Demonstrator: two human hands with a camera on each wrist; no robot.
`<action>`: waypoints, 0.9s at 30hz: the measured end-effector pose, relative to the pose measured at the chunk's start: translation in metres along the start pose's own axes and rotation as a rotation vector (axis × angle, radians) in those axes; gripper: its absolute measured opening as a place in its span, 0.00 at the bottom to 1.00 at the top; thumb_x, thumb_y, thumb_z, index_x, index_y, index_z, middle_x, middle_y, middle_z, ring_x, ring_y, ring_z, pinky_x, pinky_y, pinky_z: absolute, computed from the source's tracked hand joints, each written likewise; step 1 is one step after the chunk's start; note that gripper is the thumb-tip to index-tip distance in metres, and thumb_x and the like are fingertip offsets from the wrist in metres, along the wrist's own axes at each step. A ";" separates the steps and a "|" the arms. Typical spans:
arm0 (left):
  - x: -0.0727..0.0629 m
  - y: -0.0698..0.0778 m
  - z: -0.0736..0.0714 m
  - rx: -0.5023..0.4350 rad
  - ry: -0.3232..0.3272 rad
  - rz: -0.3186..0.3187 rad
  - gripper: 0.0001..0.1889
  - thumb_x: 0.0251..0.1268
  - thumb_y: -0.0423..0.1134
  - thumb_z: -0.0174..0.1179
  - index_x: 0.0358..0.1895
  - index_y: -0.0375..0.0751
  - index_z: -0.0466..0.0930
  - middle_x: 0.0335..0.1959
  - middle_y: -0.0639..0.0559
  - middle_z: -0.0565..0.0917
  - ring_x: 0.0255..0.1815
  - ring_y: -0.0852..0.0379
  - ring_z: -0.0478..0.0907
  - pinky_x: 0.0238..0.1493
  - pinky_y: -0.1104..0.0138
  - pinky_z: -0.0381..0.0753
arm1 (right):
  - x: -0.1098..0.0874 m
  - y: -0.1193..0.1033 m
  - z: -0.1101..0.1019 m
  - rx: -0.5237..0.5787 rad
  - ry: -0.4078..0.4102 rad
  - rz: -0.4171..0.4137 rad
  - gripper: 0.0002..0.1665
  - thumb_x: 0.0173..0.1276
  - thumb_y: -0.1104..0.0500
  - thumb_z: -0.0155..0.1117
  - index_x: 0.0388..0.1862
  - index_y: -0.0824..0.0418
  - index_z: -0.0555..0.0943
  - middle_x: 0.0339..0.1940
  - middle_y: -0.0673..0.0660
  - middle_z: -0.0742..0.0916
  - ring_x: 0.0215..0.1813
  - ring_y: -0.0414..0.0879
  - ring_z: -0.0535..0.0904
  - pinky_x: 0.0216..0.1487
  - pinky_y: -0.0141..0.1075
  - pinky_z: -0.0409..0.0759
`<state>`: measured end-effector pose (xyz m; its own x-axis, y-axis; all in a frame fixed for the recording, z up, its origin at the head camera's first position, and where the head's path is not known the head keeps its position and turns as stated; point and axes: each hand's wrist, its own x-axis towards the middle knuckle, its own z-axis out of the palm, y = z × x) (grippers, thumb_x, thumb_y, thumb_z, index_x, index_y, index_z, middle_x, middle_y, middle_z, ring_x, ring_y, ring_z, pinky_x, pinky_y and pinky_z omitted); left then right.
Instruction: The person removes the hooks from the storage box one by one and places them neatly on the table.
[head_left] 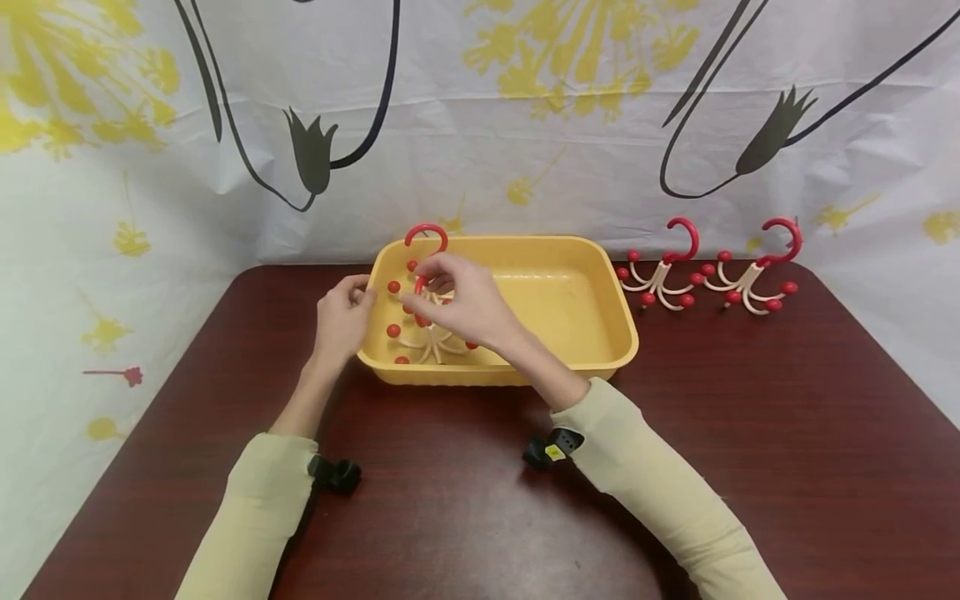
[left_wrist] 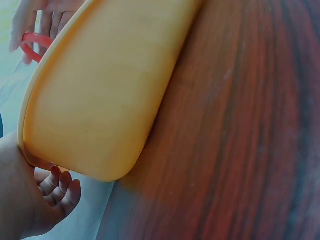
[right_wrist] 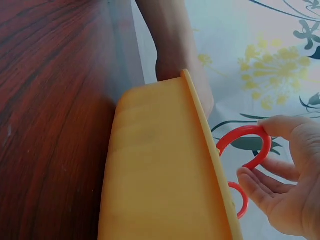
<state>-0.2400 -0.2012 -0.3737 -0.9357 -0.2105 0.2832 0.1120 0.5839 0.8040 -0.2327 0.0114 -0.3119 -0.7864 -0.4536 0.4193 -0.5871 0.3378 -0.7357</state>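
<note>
My left hand [head_left: 343,321] holds the left end of a yellow plastic basin [head_left: 555,377], its fingers curled at the outer wall under the rim in the left wrist view. Over the basin's left part, my right hand [head_left: 472,304] pinches the red hook [right_wrist: 266,140] of a multi-arm hanger [head_left: 433,340]. That hanger has cream arms tipped with red balls, and its lower part is inside the basin. Behind it, a second hanger's red hook [head_left: 427,227] rises above the back rim; the right hand hides much of its body.
Two similar hangers, one [head_left: 660,279] beside the basin and another [head_left: 746,283] farther right, stand near the back edge of the dark wooden table [head_left: 450,500]. A white patterned sheet [head_left: 480,150] hangs behind.
</note>
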 end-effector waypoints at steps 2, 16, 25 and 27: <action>0.001 0.001 0.001 -0.001 -0.001 0.004 0.17 0.76 0.36 0.55 0.60 0.31 0.79 0.34 0.42 0.79 0.33 0.52 0.74 0.33 0.70 0.73 | -0.002 -0.002 -0.003 -0.002 0.000 0.019 0.22 0.63 0.56 0.75 0.52 0.66 0.83 0.42 0.56 0.86 0.44 0.49 0.85 0.50 0.37 0.82; 0.000 0.001 0.002 0.010 0.008 -0.001 0.17 0.75 0.36 0.55 0.60 0.31 0.80 0.35 0.42 0.79 0.35 0.51 0.74 0.37 0.67 0.74 | -0.010 0.001 -0.010 -0.130 0.041 0.015 0.10 0.64 0.58 0.75 0.43 0.60 0.90 0.29 0.49 0.88 0.26 0.40 0.79 0.26 0.31 0.74; 0.000 -0.001 0.001 0.012 0.002 -0.001 0.17 0.75 0.37 0.55 0.60 0.32 0.80 0.35 0.42 0.79 0.35 0.52 0.74 0.38 0.66 0.73 | -0.009 0.000 -0.020 -0.095 0.065 0.004 0.10 0.64 0.57 0.75 0.40 0.61 0.90 0.28 0.49 0.88 0.27 0.41 0.82 0.27 0.32 0.77; 0.000 0.000 0.001 0.009 0.002 -0.001 0.17 0.75 0.37 0.55 0.60 0.31 0.80 0.35 0.42 0.79 0.36 0.51 0.74 0.38 0.65 0.74 | -0.009 -0.001 -0.023 -0.089 0.084 -0.010 0.10 0.64 0.58 0.75 0.40 0.62 0.90 0.29 0.51 0.89 0.28 0.42 0.83 0.30 0.33 0.79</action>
<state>-0.2405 -0.2008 -0.3745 -0.9351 -0.2131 0.2833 0.1078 0.5904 0.7999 -0.2294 0.0337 -0.3030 -0.7915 -0.3880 0.4723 -0.6069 0.4070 -0.6827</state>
